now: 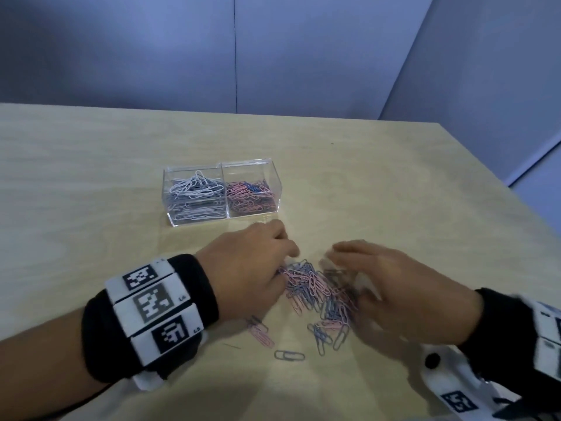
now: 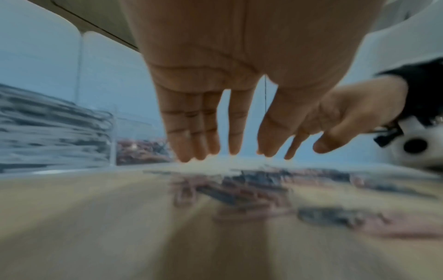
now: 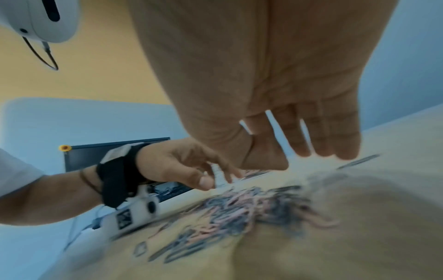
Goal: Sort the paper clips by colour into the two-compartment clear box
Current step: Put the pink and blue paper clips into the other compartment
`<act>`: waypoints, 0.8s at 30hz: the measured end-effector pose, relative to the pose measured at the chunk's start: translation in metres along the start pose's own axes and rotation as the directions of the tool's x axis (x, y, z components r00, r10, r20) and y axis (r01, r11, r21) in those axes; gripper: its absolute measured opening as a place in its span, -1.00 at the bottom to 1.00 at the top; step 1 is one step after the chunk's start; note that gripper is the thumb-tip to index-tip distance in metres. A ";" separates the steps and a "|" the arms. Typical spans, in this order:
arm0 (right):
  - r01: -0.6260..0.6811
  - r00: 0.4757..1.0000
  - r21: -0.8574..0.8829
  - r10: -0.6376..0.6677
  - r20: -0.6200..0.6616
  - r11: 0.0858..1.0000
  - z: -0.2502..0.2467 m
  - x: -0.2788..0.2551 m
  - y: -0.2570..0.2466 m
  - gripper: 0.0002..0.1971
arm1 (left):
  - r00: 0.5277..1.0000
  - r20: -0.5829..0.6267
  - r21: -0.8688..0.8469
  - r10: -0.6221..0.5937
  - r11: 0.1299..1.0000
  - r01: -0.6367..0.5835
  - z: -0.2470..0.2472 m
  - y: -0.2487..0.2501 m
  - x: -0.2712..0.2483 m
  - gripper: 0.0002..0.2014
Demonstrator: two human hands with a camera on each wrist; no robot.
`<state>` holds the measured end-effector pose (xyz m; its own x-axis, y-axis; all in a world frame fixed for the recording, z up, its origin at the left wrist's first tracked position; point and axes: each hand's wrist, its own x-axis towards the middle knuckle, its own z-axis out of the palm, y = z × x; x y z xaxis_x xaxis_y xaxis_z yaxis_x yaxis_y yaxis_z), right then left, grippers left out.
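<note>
Pink and blue-grey paper clips (image 1: 315, 290) heaped loose between both slack, empty-fingered hands.

1. Head view: looks forward and down from above the near edge of the table (image 1: 91, 177), toward its far edge and far right corner, taking in the clear box (image 1: 221, 194), the pile of paper clips (image 1: 315, 291) and both hands.
2. Left wrist view: sits low, close under the left hand (image 2: 239, 56), and faces along its fingers toward the box (image 2: 72, 132).
3. Right wrist view: sits close under the right hand (image 3: 275, 75) and faces across the pile (image 3: 239, 214) toward the left hand (image 3: 177, 163).
4. All three views share the pile.
</note>
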<state>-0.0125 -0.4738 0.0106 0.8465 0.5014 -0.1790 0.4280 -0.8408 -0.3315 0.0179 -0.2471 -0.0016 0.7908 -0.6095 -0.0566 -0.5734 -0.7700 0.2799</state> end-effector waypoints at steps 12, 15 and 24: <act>-0.159 0.978 -0.024 0.161 0.132 0.987 0.013 -0.009 -0.010 -0.37 | 0.984 0.173 0.018 0.039 0.999 -0.043 0.018 0.013 -0.034 -0.47; -0.189 0.982 0.014 0.189 0.026 0.982 0.001 -0.002 -0.009 -0.43 | 0.993 0.116 -0.035 0.006 0.999 -0.002 0.011 0.015 -0.029 -0.53; -0.039 0.992 -0.006 0.040 0.124 0.999 0.003 0.009 0.000 -0.75 | 0.984 0.162 0.028 -0.077 0.997 0.073 0.008 -0.011 -0.006 -0.46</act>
<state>-0.0060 -0.4692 0.0065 0.8170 0.4892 -0.3053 0.3965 -0.8610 -0.3186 0.0179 -0.2362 -0.0124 0.7872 -0.5713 -0.2324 -0.5198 -0.8173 0.2485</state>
